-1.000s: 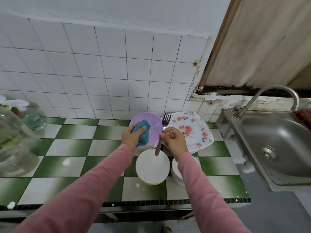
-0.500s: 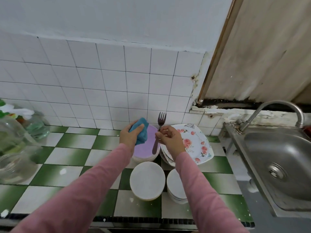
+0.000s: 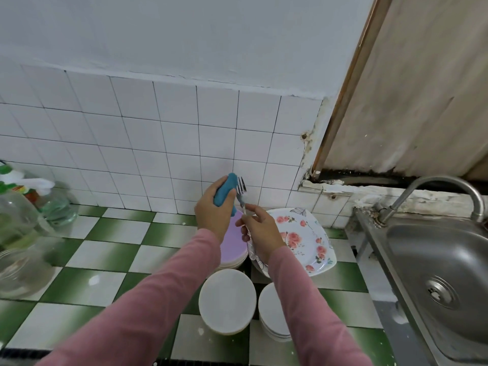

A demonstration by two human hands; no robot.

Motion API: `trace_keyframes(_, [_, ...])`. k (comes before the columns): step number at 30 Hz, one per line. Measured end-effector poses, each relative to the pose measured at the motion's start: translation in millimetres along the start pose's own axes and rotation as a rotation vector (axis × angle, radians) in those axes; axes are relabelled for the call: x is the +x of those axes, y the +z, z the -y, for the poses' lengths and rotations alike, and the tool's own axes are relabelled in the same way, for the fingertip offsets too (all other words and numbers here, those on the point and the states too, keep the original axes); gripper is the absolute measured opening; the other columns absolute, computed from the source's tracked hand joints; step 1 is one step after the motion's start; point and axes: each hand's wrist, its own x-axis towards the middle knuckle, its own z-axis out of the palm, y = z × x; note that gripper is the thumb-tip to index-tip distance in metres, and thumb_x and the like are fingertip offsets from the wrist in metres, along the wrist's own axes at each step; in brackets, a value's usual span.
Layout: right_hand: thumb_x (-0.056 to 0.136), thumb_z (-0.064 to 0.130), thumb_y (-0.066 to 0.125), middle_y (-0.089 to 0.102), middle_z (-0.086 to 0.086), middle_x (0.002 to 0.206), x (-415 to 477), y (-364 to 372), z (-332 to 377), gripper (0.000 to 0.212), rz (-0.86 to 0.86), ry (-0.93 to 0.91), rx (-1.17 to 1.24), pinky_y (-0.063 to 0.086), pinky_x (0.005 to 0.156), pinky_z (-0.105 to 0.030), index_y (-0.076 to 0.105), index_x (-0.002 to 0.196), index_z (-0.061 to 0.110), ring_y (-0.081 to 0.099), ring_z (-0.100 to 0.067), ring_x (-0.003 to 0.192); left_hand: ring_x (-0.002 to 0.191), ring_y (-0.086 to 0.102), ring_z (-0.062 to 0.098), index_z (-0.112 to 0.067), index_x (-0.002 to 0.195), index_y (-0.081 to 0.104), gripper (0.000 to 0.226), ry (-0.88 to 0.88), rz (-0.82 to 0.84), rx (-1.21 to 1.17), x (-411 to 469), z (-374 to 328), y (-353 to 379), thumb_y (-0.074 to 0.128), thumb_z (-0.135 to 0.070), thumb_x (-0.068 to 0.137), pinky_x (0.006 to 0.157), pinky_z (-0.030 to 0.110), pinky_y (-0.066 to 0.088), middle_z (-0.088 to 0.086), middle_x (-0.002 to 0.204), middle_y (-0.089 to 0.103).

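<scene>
1. Our left hand [image 3: 211, 211] grips the blue sponge [image 3: 224, 194], fingers curled round it.
2. Our right hand [image 3: 260, 231] pinches the fork [image 3: 240, 191] low on its handle.
3. The fork stands upright, tines up, with the sponge against its tines.
4. Both are held above the purple plate [image 3: 233, 247] on the counter [image 3: 105, 254].
5. A flowered plate [image 3: 303, 239] lies just beside it, and two white bowls [image 3: 227, 299] stand nearer us.

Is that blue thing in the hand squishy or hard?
Probably squishy: the blue sponge bends where the left hand grips it. Likely light too, since that one hand holds it up beside the fork. It may be wet and slippery, but I cannot tell.
</scene>
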Motion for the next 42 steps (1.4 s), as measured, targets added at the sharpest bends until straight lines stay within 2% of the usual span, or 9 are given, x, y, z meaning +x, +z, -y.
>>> trace_keyframes(5, [0.100, -0.004, 0.042, 0.051, 0.001, 0.058, 1, 1, 12, 0.031, 0.022, -0.022, 0.023, 0.037, 0.048, -0.019, 0.067, 0.117, 0.004, 0.040, -0.012, 0.055, 0.102, 0.064, 0.006, -0.022, 0.123, 0.067, 0.033, 0.239, 0.315, 0.322, -1, 2, 2, 0.067, -0.013, 0.091, 0.091, 0.016, 0.049, -0.012, 0.110, 0.068])
trace_keyframes(10, [0.103, 0.003, 0.047, 0.052, 0.000, 0.063, -5, 7, 11, 0.027, 0.054, -0.040, 0.044, 0.037, 0.051, -0.019, 0.070, 0.116, 0.006, 0.041, -0.009, 0.054, 0.107, 0.064, 0.019, -0.014, 0.128, 0.063, 0.035, 0.555, 0.261, 0.593, 20, -3, 2, 0.062, -0.009, 0.093, 0.096, 0.027, 0.049, -0.001, 0.123, 0.067])
trace_keyframes(15, [0.101, 0.001, 0.046, 0.050, 0.004, 0.057, -3, 1, 18, 0.025, 0.001, -0.024, 0.070, 0.036, 0.049, -0.019, 0.071, 0.109, 0.001, 0.038, -0.012, 0.056, 0.106, 0.064, 0.014, -0.019, 0.129, 0.063, 0.035, 0.444, 0.380, 0.495, 11, 1, 6, 0.062, -0.015, 0.094, 0.096, 0.028, 0.051, -0.002, 0.121, 0.068])
trace_keyframes(21, [0.102, -0.001, 0.046, 0.051, -0.003, 0.066, -5, 1, 19, 0.032, 0.033, -0.031, 0.153, 0.037, 0.050, -0.019, 0.064, 0.127, 0.009, 0.039, -0.011, 0.057, 0.111, 0.064, 0.023, -0.011, 0.128, 0.062, 0.042, 0.674, 0.322, 0.655, 24, -5, 4, 0.066, -0.003, 0.087, 0.094, 0.032, 0.052, 0.002, 0.127, 0.065])
trace_keyframes(26, [0.100, 0.000, 0.047, 0.051, 0.000, 0.060, -5, -9, 21, 0.025, -0.016, -0.019, 0.112, 0.035, 0.050, -0.021, 0.072, 0.101, 0.005, 0.039, -0.013, 0.058, 0.109, 0.064, 0.021, -0.013, 0.129, 0.062, 0.037, 0.561, 0.438, 0.535, 8, 0, 6, 0.063, -0.011, 0.092, 0.097, 0.034, 0.052, 0.004, 0.125, 0.067])
trace_keyframes(29, [0.100, -0.003, 0.047, 0.052, -0.002, 0.065, -13, -8, 16, 0.031, -0.004, 0.002, 0.143, 0.037, 0.051, -0.020, 0.067, 0.120, 0.011, 0.040, -0.012, 0.058, 0.111, 0.065, 0.026, -0.010, 0.130, 0.061, 0.044, 0.722, 0.442, 0.656, 19, 1, -1, 0.067, -0.003, 0.087, 0.093, 0.039, 0.055, 0.005, 0.129, 0.064])
trace_keyframes(31, [0.099, -0.004, 0.048, 0.051, -0.004, 0.067, -16, -7, 15, 0.035, 0.009, 0.006, 0.192, 0.037, 0.050, -0.020, 0.063, 0.125, 0.012, 0.039, -0.012, 0.058, 0.113, 0.064, 0.025, -0.009, 0.129, 0.062, 0.048, 0.780, 0.409, 0.698, 25, -1, 0, 0.069, 0.000, 0.083, 0.094, 0.035, 0.054, 0.005, 0.130, 0.063])
trace_keyframes(37, [0.101, 0.002, 0.048, 0.050, -0.002, 0.064, -12, -12, 25, 0.022, 0.004, -0.026, 0.172, 0.033, 0.049, -0.020, 0.070, 0.099, 0.002, 0.038, -0.012, 0.056, 0.108, 0.064, 0.017, -0.010, 0.126, 0.063, 0.037, 0.691, 0.448, 0.541, 6, -2, 5, 0.065, -0.005, 0.089, 0.098, 0.017, 0.044, 0.002, 0.124, 0.067])
trace_keyframes(42, [0.101, -0.001, 0.046, 0.055, -0.008, 0.074, -13, -13, 20, 0.022, -0.028, 0.017, 0.230, 0.035, 0.052, -0.023, 0.067, 0.105, -0.001, 0.044, -0.013, 0.058, 0.106, 0.065, 0.014, -0.009, 0.126, 0.064, 0.036, 0.707, 0.555, 0.513, 13, 1, -4, 0.066, -0.008, 0.090, 0.097, 0.015, 0.046, 0.003, 0.120, 0.069])
